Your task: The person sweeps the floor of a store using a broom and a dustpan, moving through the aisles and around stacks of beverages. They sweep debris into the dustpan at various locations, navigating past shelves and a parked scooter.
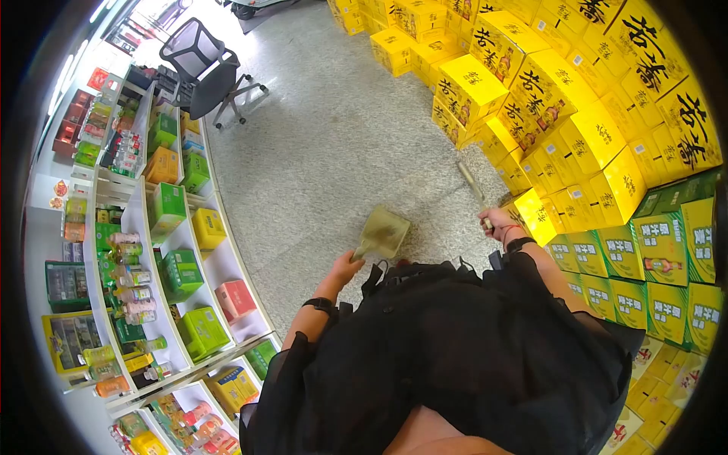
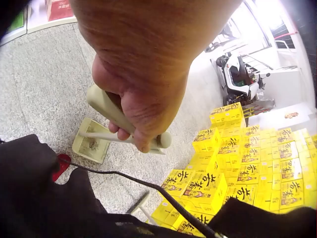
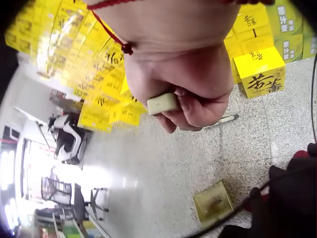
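Note:
A long-handled dustpan (image 1: pixel 385 233), pale greenish-beige with a dark patch of dirt in its pan, is low over the speckled floor before the body. My left hand (image 1: pixel 345 267) grips its handle; in the left wrist view the fingers curl round the pale grip (image 2: pixel 111 109), and the pan (image 2: pixel 79 148) lies below. To the right, my right hand (image 1: pixel 500 224) holds a broom by its pale handle (image 1: pixel 472 182). The handle's end (image 3: pixel 162 103) pokes out of the fist in the right wrist view. Most of the broom is hidden behind the hand there, with its far end (image 3: pixel 229 119) showing past the fingers.
Stacked yellow cartons (image 1: pixel 531 98) line the right side, close to the right hand, with green cartons (image 1: pixel 667 250) nearer the body. White shelves (image 1: pixel 152 250) of boxes and bottles run along the left. A black office chair (image 1: pixel 208 76) stands at the far left, and a scooter (image 2: pixel 237 77) farther off.

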A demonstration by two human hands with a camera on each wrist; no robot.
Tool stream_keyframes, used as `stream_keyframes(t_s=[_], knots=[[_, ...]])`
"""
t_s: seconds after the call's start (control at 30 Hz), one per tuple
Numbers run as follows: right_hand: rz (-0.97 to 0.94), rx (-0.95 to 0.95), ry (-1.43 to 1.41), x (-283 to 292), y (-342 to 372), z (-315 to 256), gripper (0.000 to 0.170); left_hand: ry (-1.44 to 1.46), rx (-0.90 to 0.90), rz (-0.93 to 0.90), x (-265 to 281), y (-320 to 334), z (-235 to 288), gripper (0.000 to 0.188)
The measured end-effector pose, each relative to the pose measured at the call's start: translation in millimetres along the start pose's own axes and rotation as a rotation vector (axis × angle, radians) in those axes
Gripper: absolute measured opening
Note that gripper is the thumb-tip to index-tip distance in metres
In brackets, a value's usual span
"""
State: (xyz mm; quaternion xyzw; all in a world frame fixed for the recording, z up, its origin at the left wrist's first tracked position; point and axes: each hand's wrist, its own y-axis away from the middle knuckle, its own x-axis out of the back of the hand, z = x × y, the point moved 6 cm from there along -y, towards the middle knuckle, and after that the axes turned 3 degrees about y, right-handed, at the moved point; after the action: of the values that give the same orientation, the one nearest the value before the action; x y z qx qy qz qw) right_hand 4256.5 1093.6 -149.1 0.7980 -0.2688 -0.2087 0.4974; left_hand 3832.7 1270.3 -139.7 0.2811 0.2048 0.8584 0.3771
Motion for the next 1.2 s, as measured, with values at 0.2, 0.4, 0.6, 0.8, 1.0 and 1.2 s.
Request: stream_keyframes(t_s=[0.2, 0.4, 0.6, 0.8, 1.0, 1.2], knots=[[-0.174, -0.038, 0.489, -49, 33, 37, 0.013, 0.101, 0.034, 0.064, 25, 4, -5, 0.030], [-0.369, -0.074, 0.469, -70, 63, -11, 0.059, 0.055, 0.092, 0.098, 27, -10, -4, 0.032], [-0.426, -0.011, 0.502, -87, 53, -67, 0.044, 0.074, 0.106, 0.174, 44, -25, 5, 0.031], [-0.320, 0.135, 0.577, -83, 16, -178, 0.052, 0.130, 0.200, 0.255, 56, -45, 27, 0.032], [-0.300, 0.146, 0.488, -88, -74, -262, 0.021, 0.140, 0.225, 0.287, 54, -94, 50, 0.034], [-0.168, 0.128, 0.553, -91, -124, -290, 0.010, 0.133, 0.277, 0.337, 46, -128, 93, 0.034]])
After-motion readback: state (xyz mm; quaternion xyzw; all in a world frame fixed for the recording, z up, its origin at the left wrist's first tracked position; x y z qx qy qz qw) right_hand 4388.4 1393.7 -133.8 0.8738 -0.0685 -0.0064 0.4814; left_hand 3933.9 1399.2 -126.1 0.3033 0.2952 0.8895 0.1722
